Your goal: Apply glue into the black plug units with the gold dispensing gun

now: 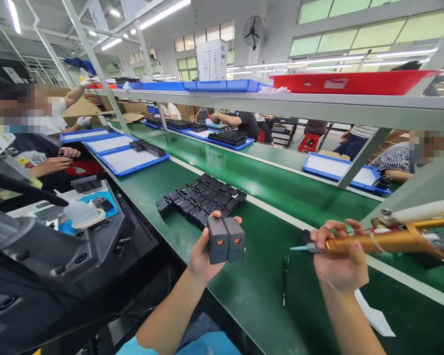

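The left hand (pixel 203 261) has its grip closed around two black blocks (pixel 226 240), held side by side and touching, above the near edge of the green table (pixel 259 296). Their end faces, each with one orange mark, are turned toward the person; their long axis seems to run away from the viewer, but foreshortening hides how far. The right hand (pixel 340 266) has its grip wrapped around one gold-coloured tool (pixel 385 245), farther right over the table. The tool lies crosswise, nearly level, its one pale-blue nozzle (pixel 304 248) pointing left toward the blocks, with a clear gap between tip and blocks.

Beyond the left hand, a cluster of black blocks (pixel 203 197) sits on the table between its near edge and the white stripe (pixel 266 209); they are packed too tightly to count surely. One thin dark implement (pixel 285 281), perhaps tweezers, lies between the hands, and one white scrap (pixel 374 315) lies beside the right wrist. Farther along the table's near edge stand three blue trays (pixel 120 170); one red tray (pixel 355 83) rests on the shelf (pixel 222 97) above.
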`<action>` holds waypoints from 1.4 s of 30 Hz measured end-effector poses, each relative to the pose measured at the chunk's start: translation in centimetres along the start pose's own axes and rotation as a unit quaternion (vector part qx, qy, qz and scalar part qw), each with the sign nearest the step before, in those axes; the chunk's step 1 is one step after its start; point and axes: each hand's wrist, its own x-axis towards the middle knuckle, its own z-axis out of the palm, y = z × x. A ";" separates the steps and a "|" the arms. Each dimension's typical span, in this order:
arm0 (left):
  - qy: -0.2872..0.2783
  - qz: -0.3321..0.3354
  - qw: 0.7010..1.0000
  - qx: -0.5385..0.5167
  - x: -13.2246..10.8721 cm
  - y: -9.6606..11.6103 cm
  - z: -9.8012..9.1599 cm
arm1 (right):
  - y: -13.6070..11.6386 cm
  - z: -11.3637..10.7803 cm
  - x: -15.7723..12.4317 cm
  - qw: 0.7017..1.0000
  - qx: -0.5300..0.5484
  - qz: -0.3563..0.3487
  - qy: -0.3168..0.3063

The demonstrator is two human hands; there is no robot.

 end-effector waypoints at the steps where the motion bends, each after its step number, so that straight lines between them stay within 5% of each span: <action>1: -0.001 0.005 1.000 0.009 -0.1 0.1 -0.1 | 0.0 0.0 0.0 1.000 -0.004 0.000 0.004; 12: 0.000 0.034 0.991 0.132 -0.8 0.3 -1.2 | 0.0 -0.2 0.0 1.000 -0.009 -0.003 0.007; 28: -0.019 0.072 0.993 0.097 -1.2 1.0 -0.6 | 0.0 -0.3 0.1 1.000 -0.018 -0.005 0.009; 32: -0.059 0.079 0.984 0.150 -1.7 1.6 -2.1 | -0.1 -0.4 0.2 1.000 -0.017 -0.003 0.009; 34: -0.062 0.086 0.963 0.246 -2.3 2.0 -4.0 | -0.1 -0.5 0.2 1.000 -0.016 -0.003 0.009; 36: -0.003 0.094 0.915 0.393 -3.0 2.3 -6.7 | -0.1 -0.5 0.2 1.000 -0.016 -0.002 0.010; 39: 0.134 0.107 0.784 0.597 -3.0 3.0 -11.9 | 0.1 -0.5 0.2 1.000 -0.013 -0.001 0.013; 42: 0.164 0.114 0.683 0.703 -1.2 4.0 -17.4 | 0.3 -0.5 0.2 1.000 -0.009 -0.001 0.012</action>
